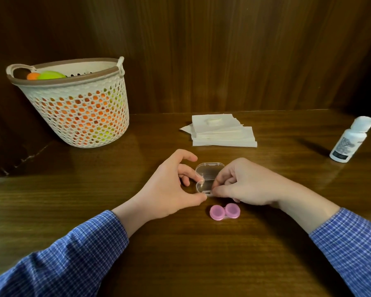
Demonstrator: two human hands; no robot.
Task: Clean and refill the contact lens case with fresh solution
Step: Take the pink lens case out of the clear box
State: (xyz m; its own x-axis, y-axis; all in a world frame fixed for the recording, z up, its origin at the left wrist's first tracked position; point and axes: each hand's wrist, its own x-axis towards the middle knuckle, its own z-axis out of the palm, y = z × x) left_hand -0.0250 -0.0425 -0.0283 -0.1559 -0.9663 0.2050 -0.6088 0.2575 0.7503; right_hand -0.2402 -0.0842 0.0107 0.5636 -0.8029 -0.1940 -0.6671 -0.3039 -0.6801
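While both caps of the pink contact lens case [224, 212] look screwed on, the task seems barely begun: nothing has been wiped or refilled as far as can be seen. That case lies low in the centre of the frame, just below the hands, touched by neither. The left hand [171, 185] pinches the near left corner of a clear hinged box [208, 176], which stands open, while the right hand [242, 183] curls its fingers onto the box's right edge. The box is thin, glossy, transparent plastic with rounded corners; the case is two matte, round pink domes joined side by side. At centre, above the hands, sits a stack of soft white tissues [223, 133]; at far right stands the smooth white solution bottle [348, 140], capped. A perforated cream basket [77, 108] fills the upper left on the polished wooden table [180, 254].
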